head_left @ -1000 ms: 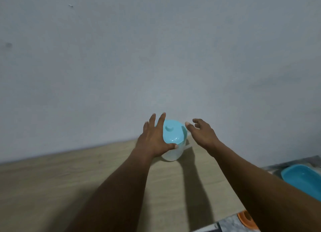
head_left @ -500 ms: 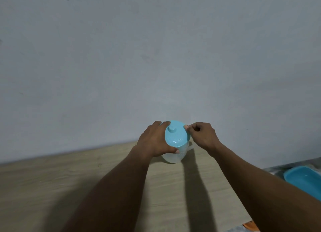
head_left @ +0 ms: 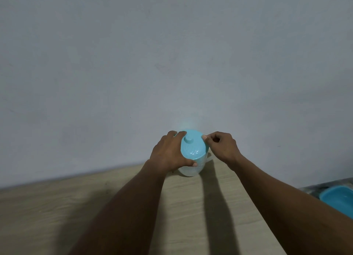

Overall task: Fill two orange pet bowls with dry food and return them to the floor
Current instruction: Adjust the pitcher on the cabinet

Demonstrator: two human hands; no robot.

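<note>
I log: left hand point(head_left: 168, 153) fingers point(head_left: 179, 135) wrapped round the lidded jar point(head_left: 191, 170), upright on the tabletop point(head_left: 191, 207) at the wall point(head_left: 172, 63). Right hand point(head_left: 223, 147) fingers pinch the blue lid point(head_left: 193, 147) rim, opposite the left fingers.

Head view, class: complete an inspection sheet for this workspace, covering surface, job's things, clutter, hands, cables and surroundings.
Surface: pale wooden tabletop, with arm shadows across it.
Job's things: clear jar standing near the wall, blue lid on; contents cannot be told; orange bowls not in view.
Clutter: blue tub at the right edge, off the tabletop.
Hands: left hand grips the jar's side; right hand pinches the lid's rim.
Cables: nothing seen.
Surroundings: plain grey wall behind the tabletop.
</note>
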